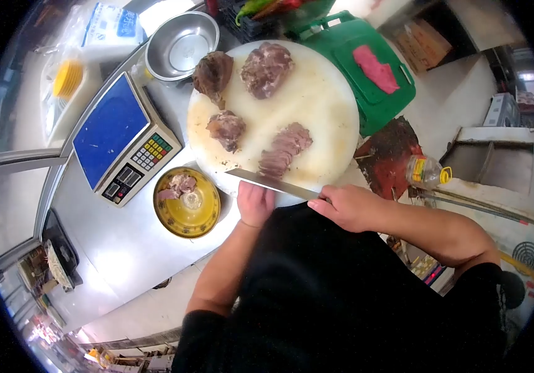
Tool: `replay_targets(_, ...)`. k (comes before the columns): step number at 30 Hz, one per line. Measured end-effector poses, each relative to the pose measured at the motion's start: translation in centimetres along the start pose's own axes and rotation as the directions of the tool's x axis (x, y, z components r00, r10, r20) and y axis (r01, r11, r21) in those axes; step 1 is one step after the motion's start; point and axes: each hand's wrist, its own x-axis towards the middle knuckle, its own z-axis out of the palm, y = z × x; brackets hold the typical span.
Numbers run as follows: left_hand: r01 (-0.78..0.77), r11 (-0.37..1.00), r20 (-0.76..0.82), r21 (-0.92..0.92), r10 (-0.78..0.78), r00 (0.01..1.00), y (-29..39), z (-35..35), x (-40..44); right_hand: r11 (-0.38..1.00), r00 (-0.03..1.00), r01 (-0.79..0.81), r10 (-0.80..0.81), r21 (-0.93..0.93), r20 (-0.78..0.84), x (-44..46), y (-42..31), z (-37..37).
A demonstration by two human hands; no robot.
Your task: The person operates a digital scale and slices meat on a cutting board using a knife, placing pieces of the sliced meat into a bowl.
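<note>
My right hand (343, 208) is closed round the handle of a kitchen knife (273, 183), whose broad blade points left over the near edge of the round white cutting board (329, 112). Close under the blade's left part is my left hand (256, 202); the blade covers its fingertips, so its grip does not show. Just beyond the blade lies a row of sliced cooked meat (285, 150), the slices overlapping. Farther back on the board are a large meat chunk (267, 69), a darker piece (213, 74) and a smaller piece (226, 129).
Left of the board stand a digital scale (115, 133), a yellow bowl (186, 221) with meat pieces in it, and a steel bowl (183, 46). At the right are a green lidded bin (341, 53) with a pink cloth (376, 68) on top and a plastic bottle (424, 171).
</note>
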Motion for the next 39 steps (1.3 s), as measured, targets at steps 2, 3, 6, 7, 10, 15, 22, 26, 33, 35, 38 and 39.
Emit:
replay_targets(2, 0.027, 1.0, 0.002, -0.001, -0.027, 1.0, 0.0, -0.1, -0.1, 1.0, 1.0, -0.011, 0.012, -0.008, 0.013, 0.7, -0.7, 0.0)
replay_targets(3, 0.029, 1.0, 0.005, -0.001, -0.029, 1.0, -0.1, -0.1, -0.1, 1.0, 0.999, -0.024, 0.024, -0.015, 0.022, 1.2, -1.0, 0.0)
replay_targets(6, 0.027, 1.0, 0.005, 0.001, -0.027, 1.0, 0.0, 0.0, 0.2, 0.999, 1.0, 0.006, -0.006, -0.036, 0.002, 3.2, -0.8, 0.9)
replay_targets(7, 0.022, 1.0, 0.001, 0.007, -0.022, 1.0, 0.1, 0.0, 0.2, 0.999, 1.0, 0.006, -0.006, -0.037, 0.007, 4.2, -0.7, 1.3)
replay_targets(10, 0.013, 1.0, 0.019, -0.002, -0.013, 1.0, -0.6, 0.2, -0.6, 0.992, 0.987, 0.128, -0.126, 0.022, -0.099, 7.4, -1.2, 2.7)
replay_targets(15, 0.002, 1.0, -0.016, -0.03, -0.003, 1.0, -0.2, -0.2, -0.2, 0.989, 0.985, 0.148, -0.145, 0.026, -0.094, 9.7, -1.8, 2.2)
replay_targets(22, 0.009, 1.0, -0.013, -0.026, -0.01, 1.0, -0.5, 0.1, -0.5, 0.997, 0.995, 0.064, -0.06, 0.049, -0.08, 1.3, -1.0, 0.5)
replay_targets(26, -0.009, 0.999, 0.025, -0.043, 0.01, 1.0, -0.5, 0.0, -0.5, 1.0, 1.0, -0.017, 0.018, 0.024, -0.018, -0.6, -0.8, -0.3)
replay_targets(33, -0.011, 0.999, -0.007, -0.031, 0.011, 1.0, -0.3, -0.2, 0.4, 0.998, 0.999, -0.033, 0.034, -0.045, 0.028, 2.6, -1.9, 0.2)
replay_targets(35, -0.002, 1.0, 0.0, -0.025, 0.002, 1.0, -0.3, -0.3, 0.3, 0.998, 1.0, -0.011, 0.011, -0.056, 0.001, 4.3, -2.2, 0.8)
replay_targets(38, 0.018, 0.999, 0.047, -0.034, -0.016, 0.999, -0.7, -0.1, -0.4, 0.991, 0.987, 0.127, -0.13, -0.042, -0.095, 7.6, -1.1, 2.7)
replay_targets(39, 0.003, 0.999, 0.031, -0.032, -0.002, 1.0, -0.7, -0.1, -0.4, 0.99, 0.986, 0.131, -0.135, -0.044, -0.093, 8.2, -1.4, 2.7)
